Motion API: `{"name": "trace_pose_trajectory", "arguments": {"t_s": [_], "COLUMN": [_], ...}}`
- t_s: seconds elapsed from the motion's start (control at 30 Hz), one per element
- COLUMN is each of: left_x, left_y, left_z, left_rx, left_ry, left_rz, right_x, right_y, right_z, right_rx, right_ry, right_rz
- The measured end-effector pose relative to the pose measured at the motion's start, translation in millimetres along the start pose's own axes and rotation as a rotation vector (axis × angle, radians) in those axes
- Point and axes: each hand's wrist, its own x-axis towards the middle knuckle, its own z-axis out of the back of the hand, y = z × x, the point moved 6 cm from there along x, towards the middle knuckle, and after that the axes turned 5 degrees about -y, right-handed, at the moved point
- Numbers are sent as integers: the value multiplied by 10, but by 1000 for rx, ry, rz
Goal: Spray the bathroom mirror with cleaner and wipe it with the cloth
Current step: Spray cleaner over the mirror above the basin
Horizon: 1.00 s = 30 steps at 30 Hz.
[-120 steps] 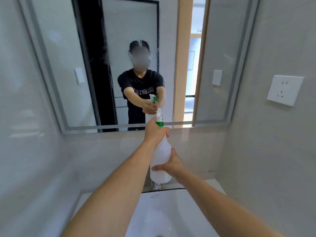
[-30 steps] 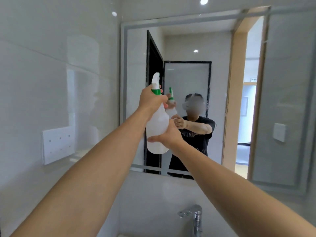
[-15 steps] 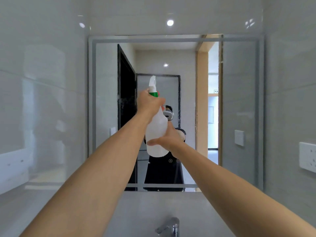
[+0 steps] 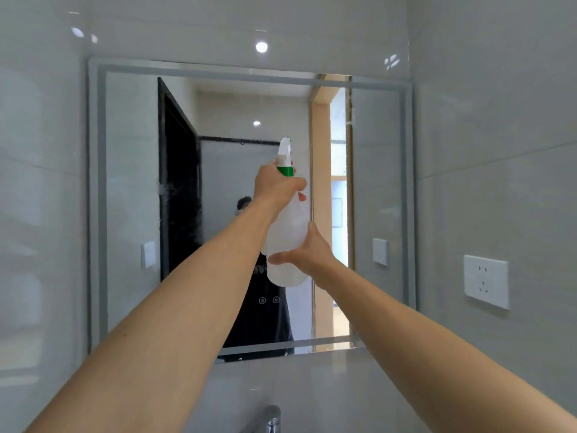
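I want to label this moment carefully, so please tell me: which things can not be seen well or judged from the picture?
- Cloth: nowhere in the head view.
- Spray bottle trigger: hidden under the left hand, so whether it is squeezed is unclear.
- Right hand fingers: behind the bottle.
- Tap: cut off by the bottom edge.
- Mirror wetness: too faint to judge, apart from a hazy patch at left.

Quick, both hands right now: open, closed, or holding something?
Left hand: grips the spray bottle at its neck.
Right hand: holds the bottle's lower body.

One mirror [image 4: 131,182], one spray bottle [image 4: 285,245], one wall socket [image 4: 485,281], one faucet [image 4: 270,418].
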Motion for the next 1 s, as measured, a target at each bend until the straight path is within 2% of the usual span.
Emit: {"name": "trace_pose_trajectory", "arguments": {"t_s": [0.3,0.6,0.77,1.0], "left_x": [-43,-151,-144,10], "left_y": [-32,-56,-9,139], "left_z": [-778,-1172,-1198,-639], "left_rx": [-48,20,-37,-16], "left_ry": [71,80,144,30], "left_rz": [7,25,38,11], "right_x": [34,-18,7,113], "right_y": [-249,-432,-471,-316], "right_z": [720,1061,1076,569], "right_rx": [-81,-87,-96,-111], "right_ry": [-94,-145,-142,-36], "right_rz": [-42,-77,-76,-37]}}
